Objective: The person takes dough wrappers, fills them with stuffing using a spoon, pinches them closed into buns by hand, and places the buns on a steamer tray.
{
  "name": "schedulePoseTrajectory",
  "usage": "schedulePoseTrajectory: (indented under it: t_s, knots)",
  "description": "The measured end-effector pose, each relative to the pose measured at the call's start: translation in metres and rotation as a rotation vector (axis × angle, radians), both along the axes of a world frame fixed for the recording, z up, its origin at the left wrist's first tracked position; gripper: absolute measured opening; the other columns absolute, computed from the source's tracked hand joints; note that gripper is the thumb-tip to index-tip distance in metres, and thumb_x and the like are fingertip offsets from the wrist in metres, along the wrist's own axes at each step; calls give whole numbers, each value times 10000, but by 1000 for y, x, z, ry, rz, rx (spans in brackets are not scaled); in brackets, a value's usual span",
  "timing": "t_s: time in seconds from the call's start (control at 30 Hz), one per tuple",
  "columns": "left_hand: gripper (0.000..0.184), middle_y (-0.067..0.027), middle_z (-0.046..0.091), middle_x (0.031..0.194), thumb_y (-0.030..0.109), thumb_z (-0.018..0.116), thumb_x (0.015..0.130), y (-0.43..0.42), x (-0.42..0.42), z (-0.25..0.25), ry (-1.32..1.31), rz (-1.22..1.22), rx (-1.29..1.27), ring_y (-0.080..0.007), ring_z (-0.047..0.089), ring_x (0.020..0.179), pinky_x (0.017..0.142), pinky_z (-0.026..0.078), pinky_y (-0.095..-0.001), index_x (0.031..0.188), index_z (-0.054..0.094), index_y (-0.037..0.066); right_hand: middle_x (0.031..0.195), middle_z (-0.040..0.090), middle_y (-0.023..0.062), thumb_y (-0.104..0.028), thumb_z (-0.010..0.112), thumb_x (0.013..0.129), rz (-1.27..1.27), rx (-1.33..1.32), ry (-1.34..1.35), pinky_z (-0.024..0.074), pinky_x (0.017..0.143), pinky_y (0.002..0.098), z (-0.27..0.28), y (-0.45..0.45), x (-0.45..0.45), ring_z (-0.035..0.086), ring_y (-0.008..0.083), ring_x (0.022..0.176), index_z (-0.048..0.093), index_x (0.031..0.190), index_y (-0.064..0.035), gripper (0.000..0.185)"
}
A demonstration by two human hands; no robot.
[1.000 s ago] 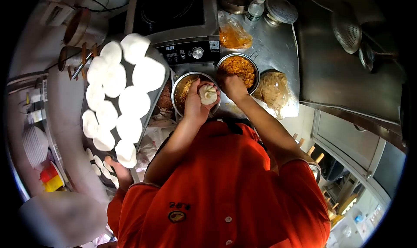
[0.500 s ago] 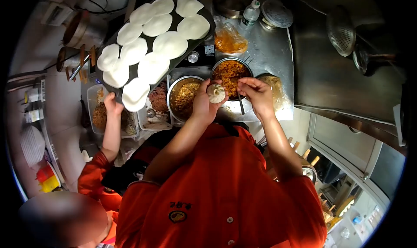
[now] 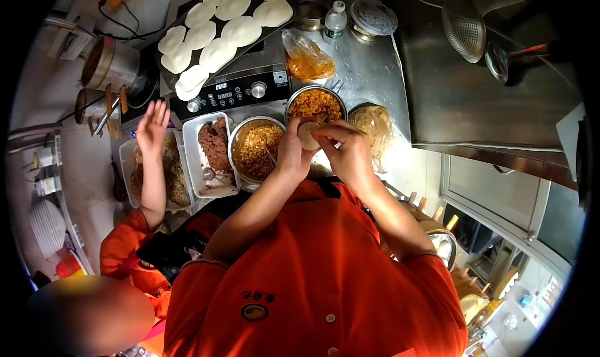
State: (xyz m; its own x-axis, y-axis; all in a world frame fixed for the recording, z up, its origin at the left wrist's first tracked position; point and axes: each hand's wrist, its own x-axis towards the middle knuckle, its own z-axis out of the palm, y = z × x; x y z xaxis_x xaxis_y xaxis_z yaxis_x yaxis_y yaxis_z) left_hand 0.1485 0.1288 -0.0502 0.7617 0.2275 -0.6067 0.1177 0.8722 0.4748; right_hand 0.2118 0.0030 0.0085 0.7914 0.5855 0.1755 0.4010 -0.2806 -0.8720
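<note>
In my left hand [image 3: 294, 149] rests a small pale dough piece [image 3: 307, 135], cupped in front of my chest. My right hand [image 3: 342, 146] pinches the dough's right edge with thumb and fingers. Just beyond both hands is a metal bowl of orange-red filling [image 3: 314, 103]. Left of my left hand stands a metal bowl of yellowish chopped filling [image 3: 259, 148], with a utensil in it. Farther left, a white tub [image 3: 192, 138] holds dark reddish-brown filling [image 3: 214, 146].
A dark tray [image 3: 251, 12] of white dough rounds lies over the cooktop [image 3: 231, 93]. A co-worker's open hand [image 3: 152, 127] is above another tub [image 3: 128, 163] at left. A bottle [image 3: 335, 21], an orange-filled bag [image 3: 307, 60] and another bag [image 3: 373, 129] are on the counter.
The tray of dough rounds has moved up and away onto the cooktop, and the co-worker's hand has let go of it. My right hand has come to the dough in my left hand.
</note>
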Motion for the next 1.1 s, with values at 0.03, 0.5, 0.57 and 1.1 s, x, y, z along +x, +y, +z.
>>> schedulePoseTrajectory:
  t_s: [0.03, 0.5, 0.57, 1.1]
  knots:
    - [343, -53, 658, 1156, 360, 400, 1069, 1, 0, 0, -6, -9, -6, -180, 637, 1054, 922, 524, -403, 1125, 610, 94, 919, 727, 136, 16, 739, 822, -22, -9, 58, 562, 726, 343, -3, 1, 1, 714, 289, 807, 745, 994, -10, 174]
    - [672, -134, 653, 1215, 583, 330, 1051, 9, -3, 26, -3, 40, -143, -272, 639, 1101, 962, 510, -448, 1379, 487, 17, 1316, 617, 248, -62, 755, 822, 14, -101, 37, 474, 1047, 430, 34, -19, 12, 592, 391, 1232, 568, 1344, 8, 559]
    - [721, -143, 633, 1265, 615, 321, 1042, -2, 1, 47, -15, -14, -171, -277, 611, 1166, 1007, 484, -450, 1420, 446, 14, 1377, 575, 237, -113, 803, 780, 103, -138, -104, 435, 1110, 475, 40, -22, 2, 522, 409, 1312, 537, 1387, -2, 672]
    - [836, -165, 495, 1453, 705, 346, 994, -143, -1, 36, -94, -1101, -234, -305, 529, 1263, 1086, 421, -479, 1506, 412, 48, 1145, 677, 191, -100, 795, 815, -1105, -126, -73, 569, 832, 411, 25, -207, -168, 688, 359, 975, 615, 1253, -9, 483]
